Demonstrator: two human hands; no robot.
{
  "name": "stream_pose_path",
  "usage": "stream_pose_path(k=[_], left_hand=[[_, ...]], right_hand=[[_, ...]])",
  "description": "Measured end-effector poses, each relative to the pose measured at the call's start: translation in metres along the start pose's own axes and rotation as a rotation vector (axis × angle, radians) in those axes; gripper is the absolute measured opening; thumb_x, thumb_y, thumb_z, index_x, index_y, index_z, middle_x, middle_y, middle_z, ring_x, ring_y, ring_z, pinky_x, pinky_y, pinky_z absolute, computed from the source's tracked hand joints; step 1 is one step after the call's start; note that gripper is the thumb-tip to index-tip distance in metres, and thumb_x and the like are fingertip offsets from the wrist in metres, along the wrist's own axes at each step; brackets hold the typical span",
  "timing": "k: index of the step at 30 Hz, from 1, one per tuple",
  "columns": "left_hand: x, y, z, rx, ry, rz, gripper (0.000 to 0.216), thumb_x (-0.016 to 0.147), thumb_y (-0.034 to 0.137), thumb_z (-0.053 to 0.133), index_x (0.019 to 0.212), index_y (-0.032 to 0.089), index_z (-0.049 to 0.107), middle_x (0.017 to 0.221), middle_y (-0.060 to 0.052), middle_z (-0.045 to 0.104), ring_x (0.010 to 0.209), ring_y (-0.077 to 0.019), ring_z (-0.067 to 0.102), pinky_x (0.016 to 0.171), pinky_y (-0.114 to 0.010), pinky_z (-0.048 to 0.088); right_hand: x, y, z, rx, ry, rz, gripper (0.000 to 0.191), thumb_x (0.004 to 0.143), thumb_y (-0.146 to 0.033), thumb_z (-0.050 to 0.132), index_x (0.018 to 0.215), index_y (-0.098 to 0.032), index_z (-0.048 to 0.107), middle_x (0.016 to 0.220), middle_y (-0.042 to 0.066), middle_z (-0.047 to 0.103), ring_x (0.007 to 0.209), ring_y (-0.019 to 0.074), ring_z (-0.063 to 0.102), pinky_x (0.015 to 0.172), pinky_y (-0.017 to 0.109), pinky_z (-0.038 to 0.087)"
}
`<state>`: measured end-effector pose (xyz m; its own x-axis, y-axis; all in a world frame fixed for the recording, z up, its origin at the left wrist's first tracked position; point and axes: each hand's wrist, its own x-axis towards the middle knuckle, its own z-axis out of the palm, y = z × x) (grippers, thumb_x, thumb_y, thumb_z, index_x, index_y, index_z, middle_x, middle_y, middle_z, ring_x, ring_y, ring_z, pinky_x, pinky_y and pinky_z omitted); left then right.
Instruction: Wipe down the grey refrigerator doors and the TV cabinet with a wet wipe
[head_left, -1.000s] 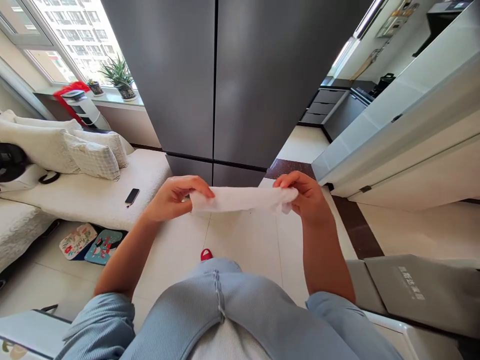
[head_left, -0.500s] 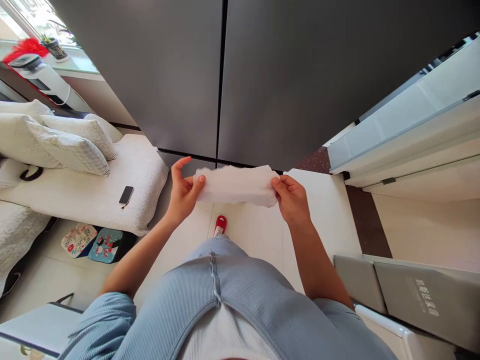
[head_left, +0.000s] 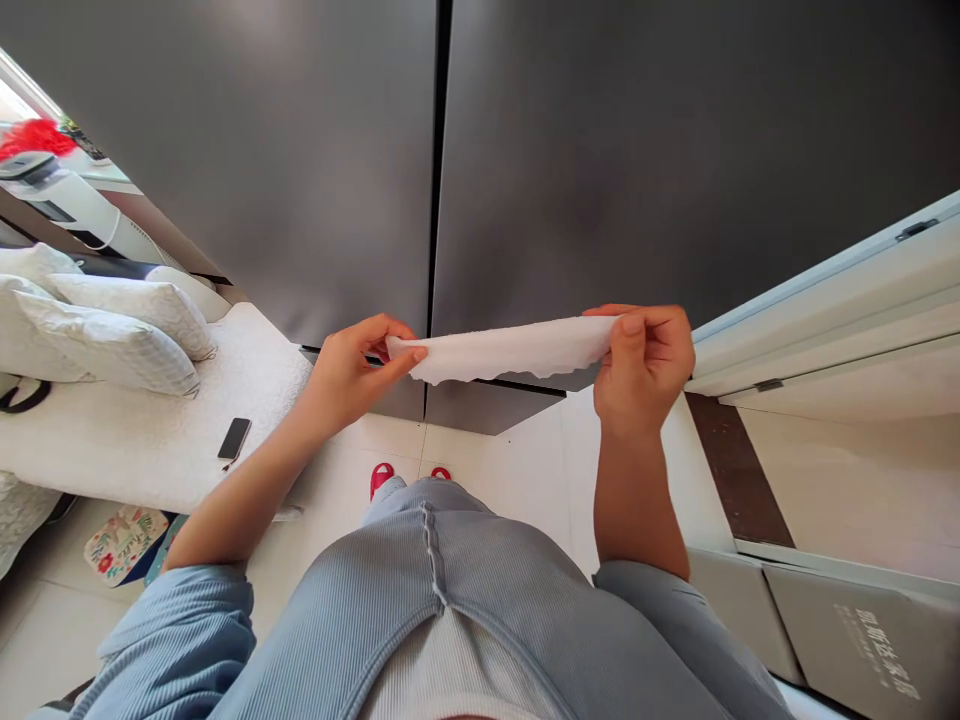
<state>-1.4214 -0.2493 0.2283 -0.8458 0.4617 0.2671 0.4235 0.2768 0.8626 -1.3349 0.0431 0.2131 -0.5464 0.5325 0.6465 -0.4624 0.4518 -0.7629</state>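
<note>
A white cloth (head_left: pixel 517 350), thin and folded lengthwise with a wavy lower edge, is stretched between my two hands at about waist height. My left hand (head_left: pixel 356 370) pinches its left end between thumb and fingers. At the other end, my right hand (head_left: pixel 645 360) grips the cloth with the thumb on top and the fingers curled behind. Just beyond the cloth stand the dark grey doors (head_left: pixel 315 190) of a tall cabinet or fridge, split by a vertical black gap. Whether the cloth touches the doors I cannot tell.
To the left is a pale covered sofa (head_left: pixel 165 420) with white cushions (head_left: pixel 112 330) and a phone (head_left: pixel 235 438) on it. A patterned stool (head_left: pixel 124 545) is on the floor near it. Grey panels with lettering (head_left: pixel 862 630) stand at the lower right, below a white sliding door frame (head_left: pixel 825 310).
My hands have moved apart, the right one rightward and upward, pulling the cloth longer and narrower. My view has come closer to the grey doors, and both red slippers now show.
</note>
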Motion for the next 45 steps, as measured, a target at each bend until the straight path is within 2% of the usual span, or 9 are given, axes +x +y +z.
stream_pose_path(k=[7, 16, 21, 26, 29, 32, 36, 39, 45], left_hand=[[0.043, -0.003, -0.016, -0.423, -0.383, 0.097, 0.025, 0.089, 0.030, 0.076, 0.079, 0.014, 0.059, 0.121, -0.010, 0.066, 0.104, -0.0149, 0.065, 0.076, -0.019, 0.054], [0.067, -0.005, -0.030, -0.036, -1.098, 0.408, 0.072, 0.087, 0.003, 0.055, 0.152, 0.034, 0.056, 0.158, -0.006, 0.049, 0.100, -0.0129, 0.066, 0.069, -0.017, 0.050], [0.074, -0.027, -0.009, -0.145, -0.936, 0.255, 0.088, 0.086, 0.016, 0.065, 0.166, 0.029, 0.032, 0.140, -0.011, 0.061, 0.085, -0.0149, 0.062, 0.068, -0.024, 0.049], [0.077, -0.026, -0.003, -0.650, -0.843, 0.106, 0.051, 0.105, 0.049, 0.052, 0.152, 0.031, 0.050, 0.124, -0.010, 0.063, 0.106, -0.0198, 0.061, 0.094, -0.031, 0.051], [0.077, -0.020, -0.002, -0.737, -0.768, 0.069, 0.048, 0.103, 0.050, 0.058, 0.146, 0.029, 0.054, 0.127, -0.010, 0.063, 0.107, -0.0188, 0.061, 0.087, -0.027, 0.050], [0.078, -0.017, 0.002, -0.761, -0.637, 0.074, 0.045, 0.099, 0.042, 0.067, 0.139, 0.025, 0.056, 0.129, -0.009, 0.063, 0.114, -0.0188, 0.060, 0.086, -0.024, 0.049], [0.081, -0.015, 0.005, -0.780, -0.609, 0.059, 0.036, 0.102, 0.039, 0.063, 0.134, 0.023, 0.058, 0.126, -0.008, 0.065, 0.104, -0.0136, 0.061, 0.085, -0.022, 0.049], [0.083, -0.011, 0.005, -0.776, -0.644, 0.026, 0.035, 0.104, 0.041, 0.060, 0.134, 0.023, 0.055, 0.125, -0.007, 0.066, 0.095, -0.0110, 0.061, 0.078, -0.020, 0.050], [0.082, 0.000, 0.015, -0.713, -0.577, 0.083, 0.027, 0.103, 0.037, 0.062, 0.121, 0.018, 0.054, 0.109, -0.005, 0.066, 0.093, -0.0093, 0.064, 0.078, -0.019, 0.056]], right_hand=[[0.034, -0.017, 0.009, -0.258, -0.001, -0.064, 0.039, 0.098, -0.058, 0.065, 0.078, -0.024, 0.059, 0.067, -0.001, 0.048, 0.063, 0.0137, 0.041, 0.062, 0.031, 0.035], [0.057, -0.045, 0.035, -0.467, -0.373, 0.045, 0.042, 0.099, -0.059, 0.064, 0.079, -0.022, 0.060, 0.053, -0.007, 0.039, 0.051, 0.0082, 0.029, 0.056, 0.026, 0.029], [0.031, -0.064, 0.048, -0.603, -0.263, -0.160, 0.039, 0.102, -0.057, 0.060, 0.083, -0.022, 0.064, 0.059, -0.004, 0.049, 0.054, 0.0089, 0.040, 0.056, 0.025, 0.034], [-0.013, -0.064, 0.063, -0.552, -0.684, -0.253, 0.030, 0.094, -0.052, 0.073, 0.076, -0.029, 0.067, 0.081, -0.001, 0.074, 0.064, 0.0127, 0.062, 0.056, 0.030, 0.043], [-0.031, -0.053, 0.071, -0.526, -0.745, -0.590, 0.016, 0.092, -0.044, 0.077, 0.087, -0.031, 0.071, 0.101, 0.000, 0.079, 0.086, 0.0185, 0.072, 0.072, 0.032, 0.056], [-0.037, -0.038, 0.070, -0.490, -0.533, -0.903, 0.020, 0.098, -0.040, 0.069, 0.083, -0.026, 0.066, 0.101, 0.003, 0.078, 0.094, 0.0203, 0.073, 0.079, 0.034, 0.060], [-0.030, -0.019, 0.070, -0.346, -0.097, -0.489, 0.006, 0.098, -0.026, 0.066, 0.102, -0.023, 0.065, 0.120, 0.008, 0.071, 0.111, 0.0208, 0.068, 0.093, 0.038, 0.059], [-0.024, -0.010, 0.078, -0.095, -0.107, -0.073, 0.047, 0.094, -0.044, 0.072, 0.134, -0.026, 0.056, 0.143, 0.012, 0.060, 0.126, 0.0240, 0.063, 0.102, 0.043, 0.058], [-0.026, -0.012, 0.082, 0.227, -0.059, 0.326, 0.029, 0.093, -0.050, 0.074, 0.100, -0.023, 0.066, 0.092, 0.002, 0.072, 0.082, 0.0141, 0.069, 0.070, 0.025, 0.058]])
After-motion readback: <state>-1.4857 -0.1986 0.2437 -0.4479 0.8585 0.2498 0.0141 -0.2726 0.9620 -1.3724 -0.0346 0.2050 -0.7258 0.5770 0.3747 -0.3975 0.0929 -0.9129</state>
